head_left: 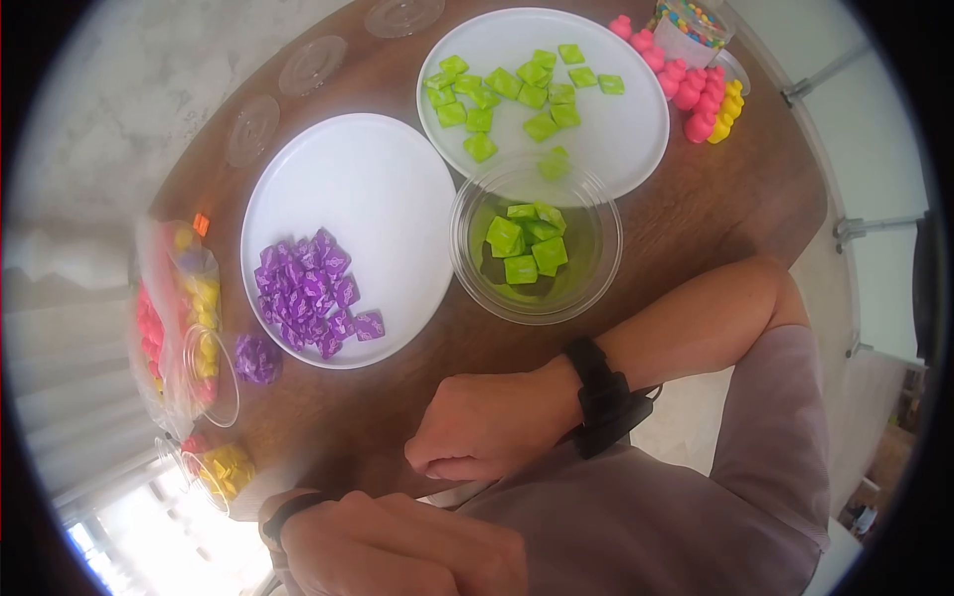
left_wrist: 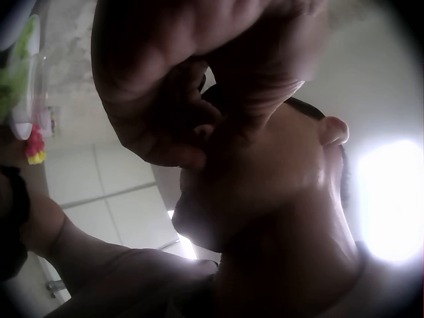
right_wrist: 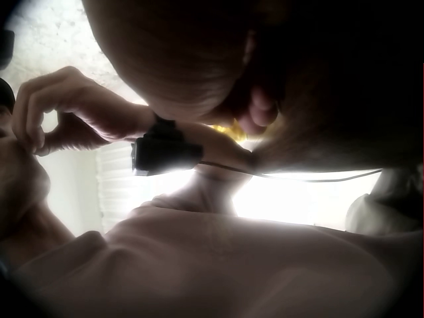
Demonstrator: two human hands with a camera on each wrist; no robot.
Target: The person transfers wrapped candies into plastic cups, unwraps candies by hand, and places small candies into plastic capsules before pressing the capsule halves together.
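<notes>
My left hand (head_left: 388,541) is raised close to the camera in the head view. In the right wrist view its fingers bend toward the thumb, with the fingertips at the person's face. My right hand (head_left: 487,422) hovers before the torso at the table's near edge, fingers loosely curled, with nothing seen in it. Beyond that hand stands a clear plastic bowl (head_left: 463,260) holding several green wrapped square pieces (head_left: 521,269). Purple wrapped pieces (head_left: 303,288) lie heaped on the nearer white plate (head_left: 348,164). More green pieces (head_left: 505,82) are scattered over the farther white plate (head_left: 636,134).
At the left are a plastic bag (head_left: 159,258) of colourful items, a purple bundle (head_left: 257,359) and a yellow bundle (head_left: 229,469). Pink bear-shaped pieces (head_left: 688,87) and a clear tub (head_left: 691,35) stand far right. Clear round lids (head_left: 312,66) lie along the far left edge.
</notes>
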